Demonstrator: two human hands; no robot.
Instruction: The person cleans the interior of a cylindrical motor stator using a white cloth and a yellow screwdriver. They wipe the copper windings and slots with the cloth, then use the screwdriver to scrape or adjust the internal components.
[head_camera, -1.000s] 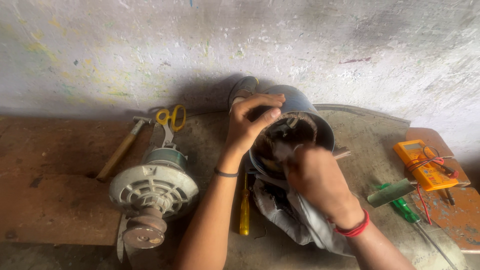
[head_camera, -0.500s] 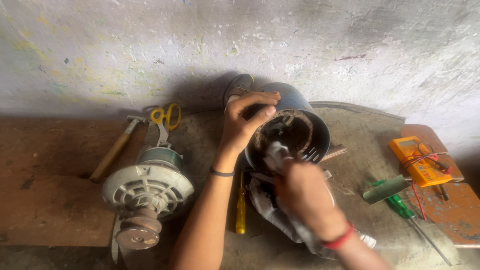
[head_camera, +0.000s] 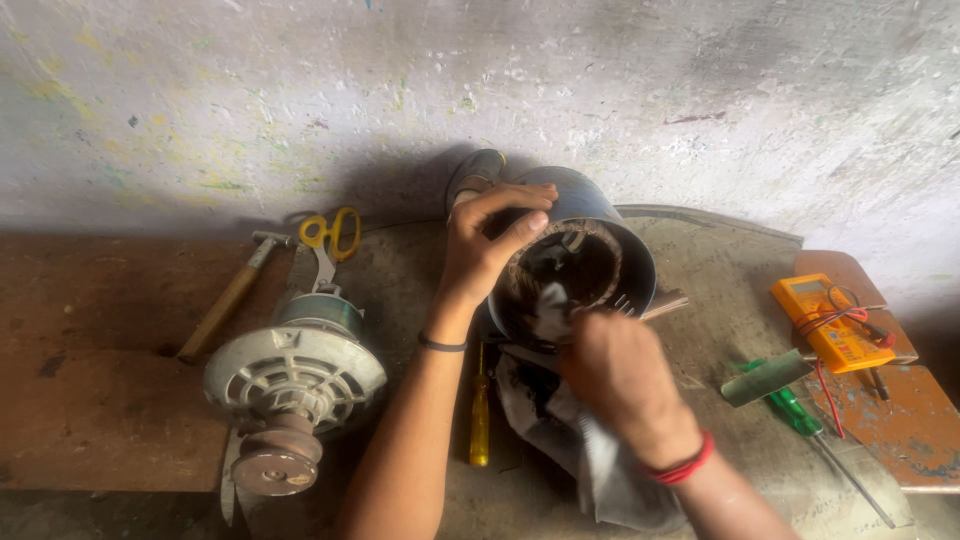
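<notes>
- Hammer (head_camera: 222, 305), wooden handle, lies slantwise on the bench (head_camera: 100, 400) at far left; head points toward the wall.
- Yellow-handled scissors (head_camera: 333, 232) lie just beyond it, blades angled toward the end-bell.
- Motor end-bell with rotor shaft and pulley (head_camera: 290, 385) stands near the bench front, pulley end toward the camera, well apart from both hands.
- Yellow-handled screwdriver (head_camera: 480, 425) lies between the left forearm and the rag's loose end.
- Left hand (head_camera: 482, 250): fingers curled over the far rim of the motor housing (head_camera: 600, 235), thumb lying across the rim on the near side; clamped on it, steadying it.
- The housing, a grey cylinder, lies tipped on the bench at centre, open mouth facing the camera; copper windings show inside.
- Right hand (head_camera: 620, 375): closed in a fist on a dirty grey rag (head_camera: 600, 470), a wad of it pushed into the housing mouth; the rest trails down toward the bench front.
- Judgement, wiping step: keep the left grip firm so the cylinder cannot roll; work the rag round the bore with light pressure, keeping off the winding wires and their leads, since a snag could nick the insulation.
- Green-handled screwdriver (head_camera: 795, 412) and a flat metal scraper (head_camera: 765, 378) lie right of the housing.
- Orange multimeter (head_camera: 830, 322) with red and black leads sits on a board at far right.
</notes>
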